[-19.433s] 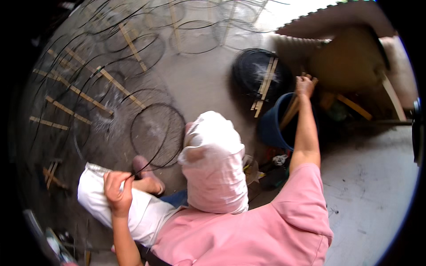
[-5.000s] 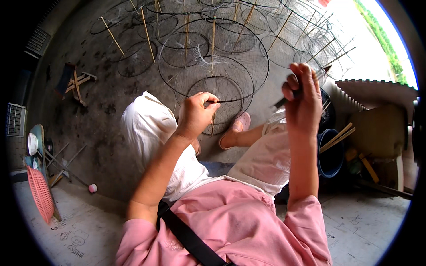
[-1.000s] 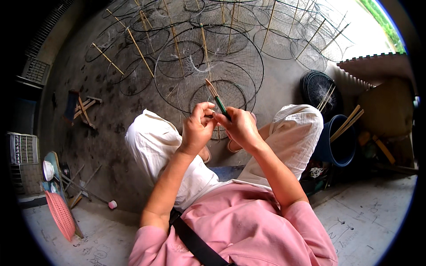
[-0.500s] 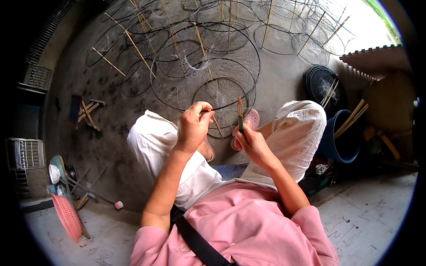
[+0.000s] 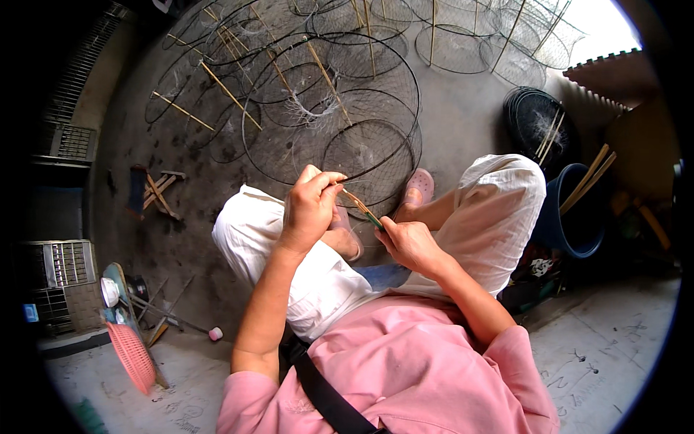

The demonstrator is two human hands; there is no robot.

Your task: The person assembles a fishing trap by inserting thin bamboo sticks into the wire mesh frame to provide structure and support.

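Observation:
My left hand (image 5: 305, 211) is closed in a pinch on the black rim of a round net trap (image 5: 390, 163), at its near edge. Thin mesh hangs between the trap's hoops, with a bamboo stick (image 5: 329, 81) across it. In my right hand (image 5: 413, 247) is a slim netting needle (image 5: 369, 215), brown toward its point and green near my fingers. It slants up and left, its tip close to my left fingertips. I cannot tell whether the tip touches the rim or a thread.
More hooped net traps (image 5: 454, 49) with bamboo sticks spread over the far floor. At the right stand a stack of black nets (image 5: 531, 119) and a blue bucket (image 5: 578, 242) holding sticks. A wooden folding stool (image 5: 155, 192) and a pink basket (image 5: 132, 354) are at the left.
The needle has tipped from nearly upright to slanting left, bringing its point to my left hand. My right hand has moved slightly down. My left hand keeps its pinch on the rim.

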